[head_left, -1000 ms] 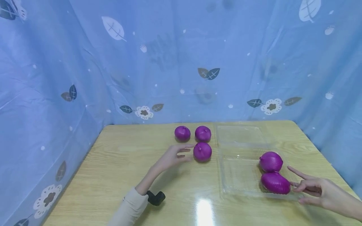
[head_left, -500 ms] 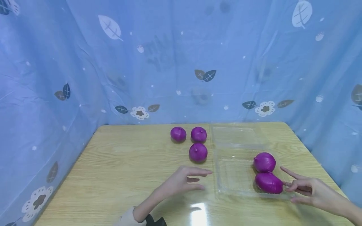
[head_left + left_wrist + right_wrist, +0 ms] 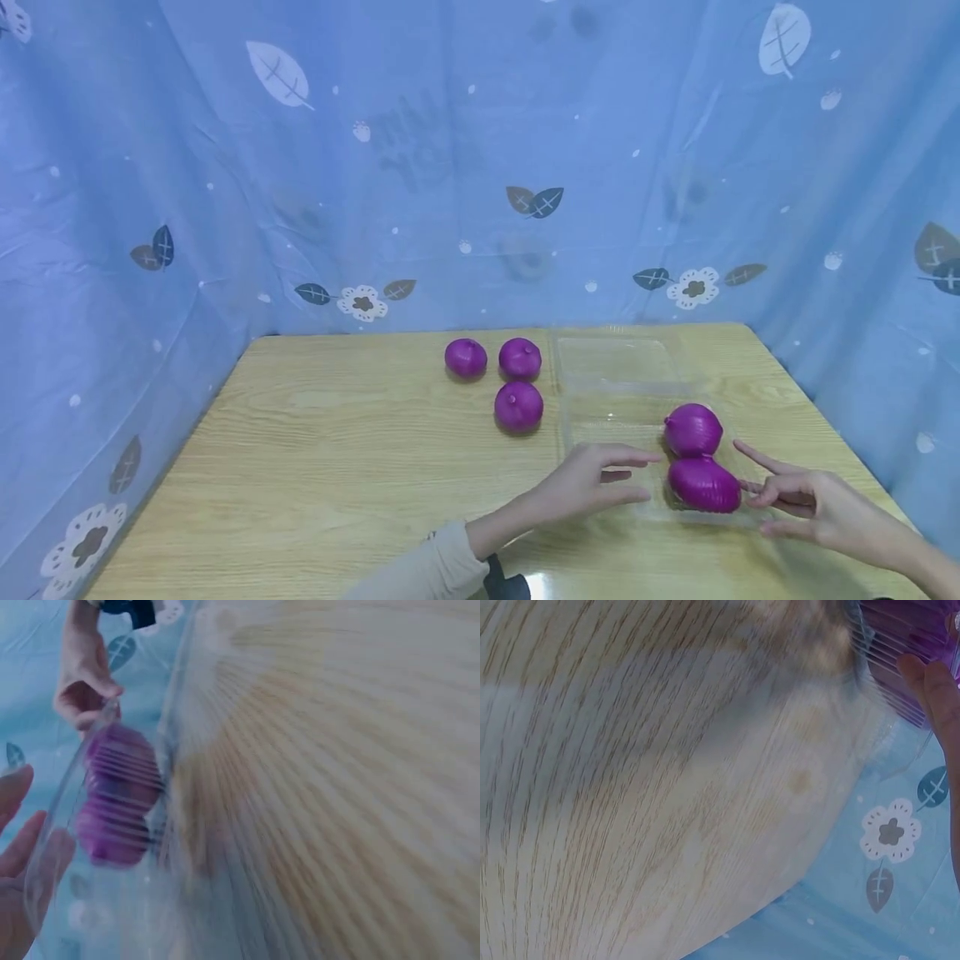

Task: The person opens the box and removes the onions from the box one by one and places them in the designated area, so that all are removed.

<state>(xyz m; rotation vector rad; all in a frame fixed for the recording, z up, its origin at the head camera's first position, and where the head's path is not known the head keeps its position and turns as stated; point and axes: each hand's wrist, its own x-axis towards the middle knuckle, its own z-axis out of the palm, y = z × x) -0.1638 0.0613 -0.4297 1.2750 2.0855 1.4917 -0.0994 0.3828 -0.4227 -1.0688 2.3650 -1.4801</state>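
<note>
Two purple onions sit one behind the other at the right end of a clear plastic box. My left hand hovers over the box's left and front part, fingers and thumb spread apart with nothing between them, fingertips just left of the onions. At the box's right end my right hand holds the rim, index finger stretched out along the side. The right wrist view shows its fingertips against the ribbed wall. Three more onions rest on the table left of the box.
The box's clear lid lies opened out behind it on the wooden table. A blue patterned curtain hangs along the back and both sides. My left wrist carries a black device.
My left hand has moved away from the front onion of the three, rightward to above the box. The right hand has stayed at the rim. The view has shifted slightly.
</note>
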